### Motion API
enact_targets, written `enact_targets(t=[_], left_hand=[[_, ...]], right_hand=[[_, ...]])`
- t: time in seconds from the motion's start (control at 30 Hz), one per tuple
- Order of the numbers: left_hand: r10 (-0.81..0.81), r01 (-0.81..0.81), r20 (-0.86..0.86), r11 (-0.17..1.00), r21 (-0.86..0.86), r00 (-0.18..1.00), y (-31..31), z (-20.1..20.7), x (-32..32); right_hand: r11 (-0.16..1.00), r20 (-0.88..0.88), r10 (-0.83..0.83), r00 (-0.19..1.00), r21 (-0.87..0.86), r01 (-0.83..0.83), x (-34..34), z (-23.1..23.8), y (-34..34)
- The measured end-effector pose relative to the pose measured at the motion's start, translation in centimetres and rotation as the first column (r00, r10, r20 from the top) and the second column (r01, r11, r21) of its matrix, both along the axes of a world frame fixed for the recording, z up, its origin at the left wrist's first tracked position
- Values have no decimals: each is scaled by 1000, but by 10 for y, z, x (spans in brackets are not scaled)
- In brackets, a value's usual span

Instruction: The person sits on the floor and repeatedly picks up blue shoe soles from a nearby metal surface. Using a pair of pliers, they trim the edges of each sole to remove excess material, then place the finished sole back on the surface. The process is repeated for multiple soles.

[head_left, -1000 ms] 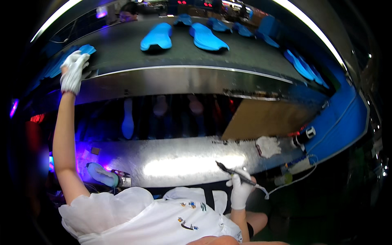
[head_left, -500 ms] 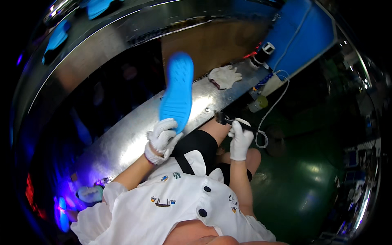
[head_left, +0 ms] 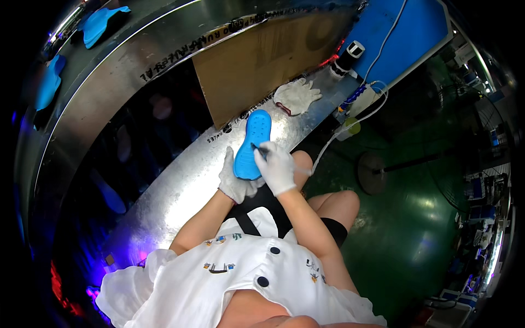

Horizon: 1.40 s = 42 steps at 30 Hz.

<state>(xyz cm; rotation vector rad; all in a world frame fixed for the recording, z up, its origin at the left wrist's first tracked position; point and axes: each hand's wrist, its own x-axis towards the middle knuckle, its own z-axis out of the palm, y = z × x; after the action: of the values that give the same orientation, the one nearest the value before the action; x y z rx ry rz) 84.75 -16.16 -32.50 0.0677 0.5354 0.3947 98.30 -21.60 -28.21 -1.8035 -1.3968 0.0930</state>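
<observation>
A bright blue shoe sole [head_left: 257, 130] with a ridged and dotted face lies tilted over the metal ledge. My left hand [head_left: 235, 183], in a white knit glove, grips its near end from below and the left side. My right hand [head_left: 278, 168], gloved as well, is closed round a dark brush [head_left: 262, 148]. The brush's tip meets the middle of the sole, and most of its handle is hidden by my fingers. A pale hose [head_left: 327, 143] runs from near my right hand up toward the back right.
An off-white glove [head_left: 297, 97] lies on the metal ledge [head_left: 180, 188], before a cardboard sheet [head_left: 257, 65]. A black-and-white cylinder [head_left: 348, 57] stands by a blue panel [head_left: 404, 33]. Blue soles [head_left: 99, 24] sit on the upper metal rim. A round fan base [head_left: 372, 174] rests on the green floor.
The sole has come down from its raised position. My right hand has moved left, bringing the brush from beside my knee onto the sole.
</observation>
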Motion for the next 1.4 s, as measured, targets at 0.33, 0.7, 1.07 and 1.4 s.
enact_targets(t=[0.33, 0.7, 1.07, 1.4], left_hand=[[54, -48, 293, 998, -28, 955, -32, 42, 28], [-38, -51, 600, 990, 131, 799, -30, 60, 26], [-6, -101, 527, 979, 175, 850, -5, 30, 26], [-29, -145, 528, 947, 287, 849, 9, 61, 8]], right_hand=[[974, 122, 89, 989, 197, -112, 9, 77, -44], [894, 324, 296, 899, 238, -380, -31, 90, -77], [916, -169, 309, 936, 318, -246, -36, 88, -85], [975, -644, 217, 733, 185, -126, -22, 94, -71]])
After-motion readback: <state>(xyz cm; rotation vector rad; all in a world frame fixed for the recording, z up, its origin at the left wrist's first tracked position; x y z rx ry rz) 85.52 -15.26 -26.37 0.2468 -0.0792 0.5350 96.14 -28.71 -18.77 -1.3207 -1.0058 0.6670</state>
